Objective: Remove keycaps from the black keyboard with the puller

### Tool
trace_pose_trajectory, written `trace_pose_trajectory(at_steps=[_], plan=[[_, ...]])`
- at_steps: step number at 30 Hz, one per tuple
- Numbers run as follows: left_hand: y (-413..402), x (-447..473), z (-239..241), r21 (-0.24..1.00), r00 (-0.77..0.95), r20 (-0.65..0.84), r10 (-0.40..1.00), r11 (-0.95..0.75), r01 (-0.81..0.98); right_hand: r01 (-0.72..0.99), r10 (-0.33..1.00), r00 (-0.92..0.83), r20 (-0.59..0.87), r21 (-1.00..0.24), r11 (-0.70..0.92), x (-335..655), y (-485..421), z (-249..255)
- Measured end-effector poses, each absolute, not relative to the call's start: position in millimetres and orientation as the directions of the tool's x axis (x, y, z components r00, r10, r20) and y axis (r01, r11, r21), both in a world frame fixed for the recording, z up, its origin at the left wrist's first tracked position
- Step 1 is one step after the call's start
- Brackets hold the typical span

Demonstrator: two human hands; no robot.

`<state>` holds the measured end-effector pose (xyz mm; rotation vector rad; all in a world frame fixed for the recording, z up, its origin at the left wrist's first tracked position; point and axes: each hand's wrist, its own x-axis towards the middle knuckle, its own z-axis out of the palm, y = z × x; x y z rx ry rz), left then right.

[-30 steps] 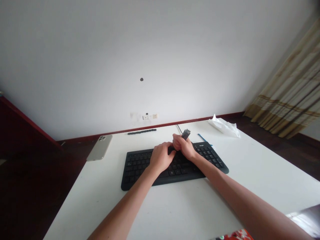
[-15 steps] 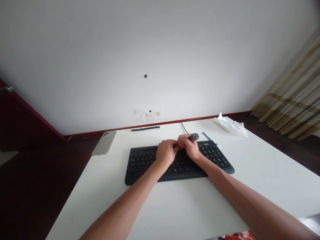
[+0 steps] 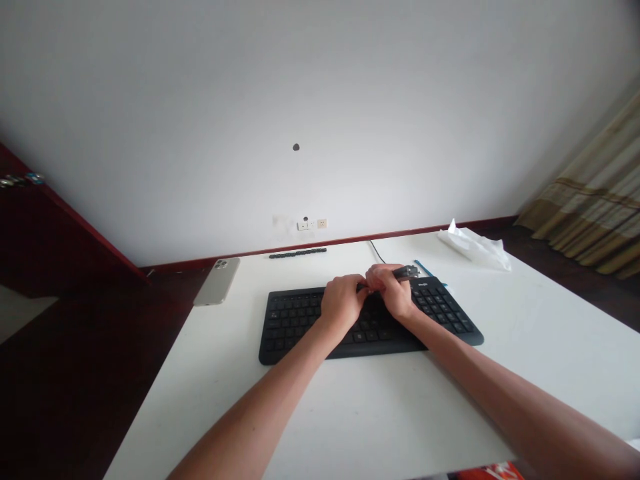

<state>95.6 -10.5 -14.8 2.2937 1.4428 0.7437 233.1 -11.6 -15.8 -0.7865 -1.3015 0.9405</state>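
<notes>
Right hand clenched around dark slim cylinder, held just above black keyboard; left hand curled alongside, grasp unclear.

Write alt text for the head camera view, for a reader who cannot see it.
The left hand and right hand meet over a black keyboard on a white table, the right gripping a small dark object. A pale phone lies to the left.

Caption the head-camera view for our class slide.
Right hand grips a dark object over a black keyboard, left hand beside it.
</notes>
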Motion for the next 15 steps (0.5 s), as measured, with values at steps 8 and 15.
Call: trace_pose_trajectory(at_steps=[8,15], plan=[[-7.6,95.2,-17.5,0.577,0.342,0.354,0.871,-0.491,0.653,0.137,0.854,-0.041,0.519,-0.844,0.519,234.7,-22.3,-5.8],[-1.0,80.1,-8.1,0.773,0.276,0.304,0.912,-0.405,0.487,0.440,0.749,-0.124,0.651,-0.641,0.629,243.8,-25.6,17.0]])
